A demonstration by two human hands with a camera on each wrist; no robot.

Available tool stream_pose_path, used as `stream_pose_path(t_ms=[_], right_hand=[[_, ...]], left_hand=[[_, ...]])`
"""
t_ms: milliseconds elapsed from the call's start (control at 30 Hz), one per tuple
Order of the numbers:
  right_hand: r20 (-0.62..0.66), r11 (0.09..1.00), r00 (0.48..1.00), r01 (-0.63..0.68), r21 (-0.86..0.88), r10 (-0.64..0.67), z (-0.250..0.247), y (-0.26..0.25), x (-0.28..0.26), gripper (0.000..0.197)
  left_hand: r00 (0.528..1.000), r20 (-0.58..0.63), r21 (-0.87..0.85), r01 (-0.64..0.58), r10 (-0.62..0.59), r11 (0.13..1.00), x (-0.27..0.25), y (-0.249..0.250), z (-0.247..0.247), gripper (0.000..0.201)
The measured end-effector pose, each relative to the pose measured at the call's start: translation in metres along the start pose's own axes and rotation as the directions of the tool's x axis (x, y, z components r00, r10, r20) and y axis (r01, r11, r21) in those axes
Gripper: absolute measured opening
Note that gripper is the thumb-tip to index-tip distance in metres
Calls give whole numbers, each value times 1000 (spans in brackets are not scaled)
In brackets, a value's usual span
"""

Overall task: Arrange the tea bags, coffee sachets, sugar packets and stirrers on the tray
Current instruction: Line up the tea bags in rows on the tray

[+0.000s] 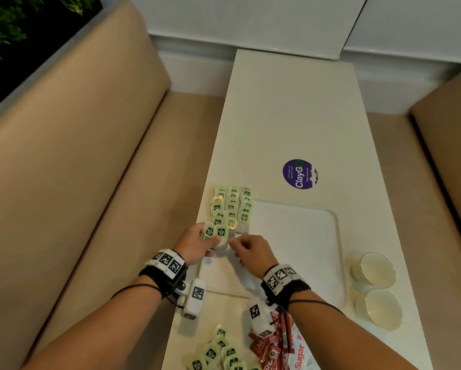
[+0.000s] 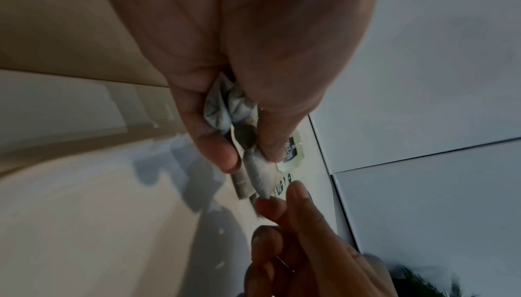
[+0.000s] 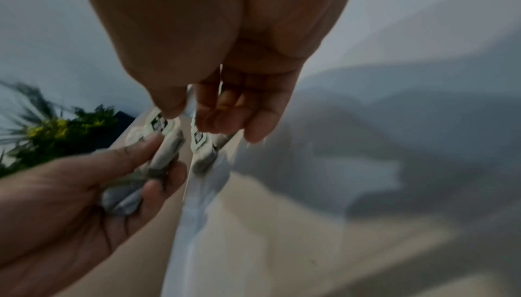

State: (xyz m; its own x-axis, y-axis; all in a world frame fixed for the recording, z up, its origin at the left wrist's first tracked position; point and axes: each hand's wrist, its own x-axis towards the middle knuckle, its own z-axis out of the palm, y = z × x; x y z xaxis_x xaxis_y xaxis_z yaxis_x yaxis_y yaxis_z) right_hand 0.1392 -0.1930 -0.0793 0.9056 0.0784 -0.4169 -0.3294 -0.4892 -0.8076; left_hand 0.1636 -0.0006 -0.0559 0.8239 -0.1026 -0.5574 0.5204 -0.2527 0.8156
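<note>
A white tray (image 1: 298, 236) lies on the white table (image 1: 290, 116). Tea bags with green tags (image 1: 232, 206) lie in three overlapping columns along the tray's left side. At the near end of those columns, my left hand (image 1: 213, 243) grips a few more tea bags (image 1: 215, 232), thumb on top; their bags (image 2: 222, 105) bunch in its palm (image 2: 248, 157). My right hand (image 1: 233, 245) is right beside it, fingers curled. Its thumb and forefinger (image 2: 279, 199) pinch the end of one held tea bag (image 2: 259, 179). In the right wrist view its fingertips (image 3: 189, 116) hover over the tags (image 3: 198, 139).
At the table's near edge lie loose tea bags (image 1: 218, 351), red coffee sachets (image 1: 270, 348) and white sugar packets (image 1: 301, 356). Two gold-rimmed bowls (image 1: 377, 269) stand right of the tray. A purple sticker (image 1: 300, 174) lies beyond it. Beige benches (image 1: 90, 169) flank the table.
</note>
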Motion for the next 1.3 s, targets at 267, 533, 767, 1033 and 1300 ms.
stream_pose_path(t_ms=[267,533,767,1033,1300], right_hand=[[-15,999,1000,16,36,-15,-3,10,-3,15],[-178,986,977,-139,-93,121,-24,18,9,22],[-181,975,969,-190,-116,168,-23,15,16,30],[-213,960,955,-239,-146,205,-22,10,18,40],[-306,977,930,-215,-5,204,-20,14,15,30]], left_hand=[[996,82,-95,33,-25,995,-2,5,13,16],[992,75,-120,113,-105,986,-3,6,12,10],[978,136,-148,180,-161,972,-2,5,11,13],[981,126,-65,159,-150,985,8,1,11,15],[982,132,-91,150,-137,985,6,5,10,13]])
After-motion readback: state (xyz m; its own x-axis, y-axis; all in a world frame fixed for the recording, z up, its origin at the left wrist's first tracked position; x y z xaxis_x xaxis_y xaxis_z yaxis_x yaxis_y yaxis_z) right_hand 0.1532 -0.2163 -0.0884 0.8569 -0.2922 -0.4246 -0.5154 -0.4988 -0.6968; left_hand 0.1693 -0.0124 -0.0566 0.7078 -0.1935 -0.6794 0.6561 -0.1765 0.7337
